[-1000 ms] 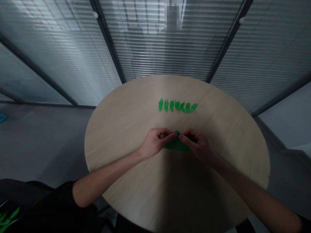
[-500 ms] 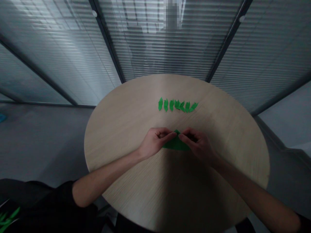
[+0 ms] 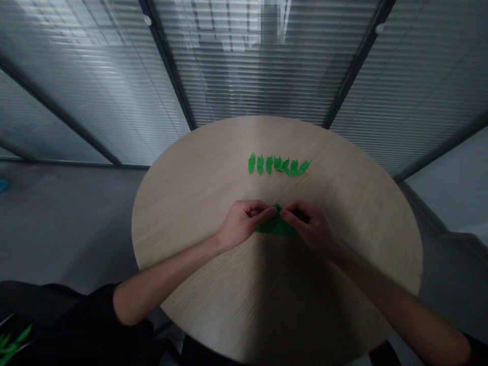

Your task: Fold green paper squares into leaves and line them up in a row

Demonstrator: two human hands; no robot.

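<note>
A flat green sheet, apparently folded paper, lies under my fingers near the middle of the table, its straight edge toward me and its peak away. My left hand pinches it near the peak from the left side. From the right, my right hand pinches the same peak, thumb and forefinger closed. The two thumb tips almost meet there, and the fingers hide the sheet's side corners. Beyond my hands lies a row of several small green leaf-shaped pieces, some of them overlapping toward the right.
The round wooden table has a curved edge on all sides. Close behind it stands a glass wall with blinds and dark frame posts. A shadow falls across the table's near part. Grey floor shows at the left.
The green peak between my fingertips looks slightly lower and flatter. Both hands keep the same place and grip.
</note>
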